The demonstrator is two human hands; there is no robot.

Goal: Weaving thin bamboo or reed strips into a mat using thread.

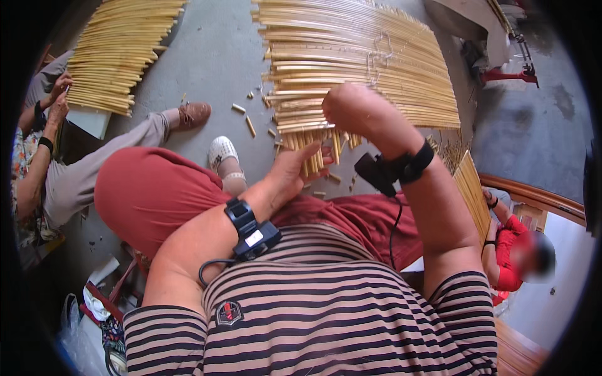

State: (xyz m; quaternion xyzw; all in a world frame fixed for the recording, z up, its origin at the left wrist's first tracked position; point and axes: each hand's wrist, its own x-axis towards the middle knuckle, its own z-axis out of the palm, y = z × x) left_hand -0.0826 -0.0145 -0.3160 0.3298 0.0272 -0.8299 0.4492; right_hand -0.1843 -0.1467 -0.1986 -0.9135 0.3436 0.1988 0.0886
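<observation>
Slatted mat (357, 62), spread out ahead. Left hand (293, 165): fingers curled around short sticks (315, 164) at its near edge. Right hand (354, 109), over that edge: finger grip cannot be told. Sticks are best kept parallel and lightly held.

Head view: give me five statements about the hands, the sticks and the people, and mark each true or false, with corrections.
1. The left hand holds several sticks. True.
2. The right hand is lower in the picture than the left hand. False: the right hand is higher, in front of the near part of the mat.
3. Black straps are on both wrists. True.
4. The person in red is at the left of the picture. False: that person is at the right.
5. Loose stick pieces lie on the floor. True.
</observation>
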